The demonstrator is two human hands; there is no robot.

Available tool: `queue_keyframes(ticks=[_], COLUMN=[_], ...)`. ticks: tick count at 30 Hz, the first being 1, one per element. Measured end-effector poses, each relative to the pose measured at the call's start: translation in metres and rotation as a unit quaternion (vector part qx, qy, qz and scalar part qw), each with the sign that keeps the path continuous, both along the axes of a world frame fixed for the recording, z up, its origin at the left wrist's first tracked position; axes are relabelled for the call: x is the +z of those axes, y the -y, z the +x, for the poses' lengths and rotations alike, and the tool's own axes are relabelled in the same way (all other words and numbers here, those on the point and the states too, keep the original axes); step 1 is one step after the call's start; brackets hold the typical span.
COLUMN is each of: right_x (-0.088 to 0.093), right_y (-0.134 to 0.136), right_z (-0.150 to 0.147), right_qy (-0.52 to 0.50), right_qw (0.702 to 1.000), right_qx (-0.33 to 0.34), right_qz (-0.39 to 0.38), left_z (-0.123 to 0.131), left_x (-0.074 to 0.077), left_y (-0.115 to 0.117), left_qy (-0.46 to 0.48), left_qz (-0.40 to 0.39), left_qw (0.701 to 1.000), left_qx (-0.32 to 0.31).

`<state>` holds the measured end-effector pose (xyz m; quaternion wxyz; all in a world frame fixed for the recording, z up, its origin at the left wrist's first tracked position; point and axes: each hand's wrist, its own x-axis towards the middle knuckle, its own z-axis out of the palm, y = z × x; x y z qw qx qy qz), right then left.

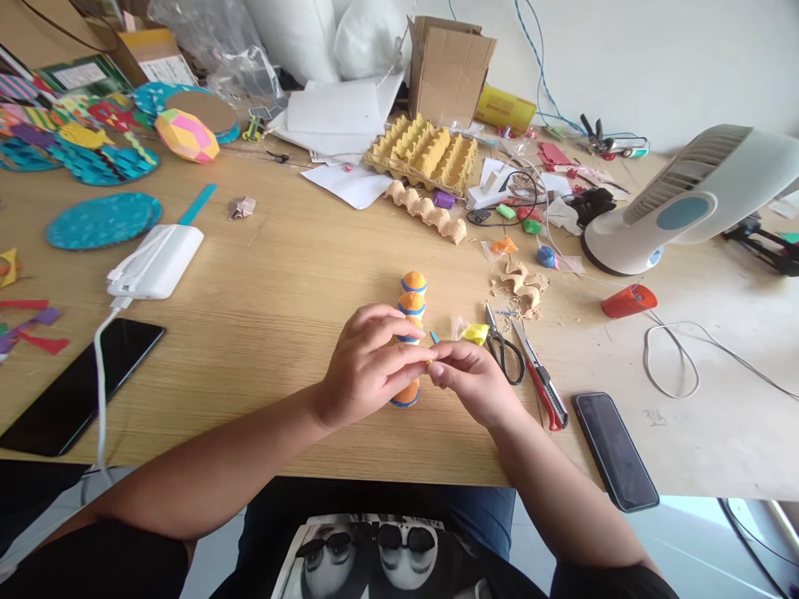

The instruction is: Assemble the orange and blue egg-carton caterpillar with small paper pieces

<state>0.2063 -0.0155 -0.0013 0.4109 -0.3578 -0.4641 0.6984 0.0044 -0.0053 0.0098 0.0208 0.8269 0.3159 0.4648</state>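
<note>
A column of orange domes with blue bands (413, 283), apparently egg-carton cups covered in clay, runs front to back on the table. Over its middle is my left hand (374, 353), hiding several of the domes. Its thumb and forefinger are pinched together. Just to the right, my right hand (478, 378) is also pinched, its fingertips meeting those of the left. Between the fingertips shows a small yellow bit (429, 363), mostly covered. Behind the right hand lies a yellow clay packet (475, 334), with a thin blue strip (434, 337) beside it.
Black-handled scissors (508, 353) and a red box cutter (544, 383) lie right of my hands, near a phone (615, 449). Farther back are carton scraps (528, 287), an egg tray (424, 154) and a white fan (674, 200). At left lies a cabled power bank (159, 262).
</note>
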Motion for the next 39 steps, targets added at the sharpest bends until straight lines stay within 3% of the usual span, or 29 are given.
queue_keyframes(ticks=[10, 19, 28, 34, 39], right_x=[-0.0047, -0.0044, -0.0048, -0.0004, -0.0015], right_y=[-0.0010, -0.0018, -0.0005, -0.0013, -0.0028], right_z=[0.0039, 0.0005, -0.0001, -0.0010, 0.0009], right_qy=[-0.030, 0.024, -0.035, -0.001, 0.021], right_qw=[0.999, 0.998, 0.999, 0.999, 0.999], right_qx=[-0.036, 0.014, -0.008, -0.040, -0.028], right_qz=[0.007, 0.059, -0.025, 0.008, 0.011], left_z=[0.0012, 0.0031, 0.0013, 0.0034, -0.0002], left_x=[-0.0046, -0.0002, 0.0001, -0.0006, -0.0002], left_y=[-0.0015, -0.0005, -0.0022, -0.0015, -0.0014], left_qy=[-0.010, 0.003, 0.025, 0.002, -0.012], left_qz=[0.006, -0.011, -0.027, -0.029, -0.001], left_qw=[1.000, 1.000, 0.999, 0.999, 1.000], left_qx=[0.004, -0.018, -0.035, -0.026, -0.006])
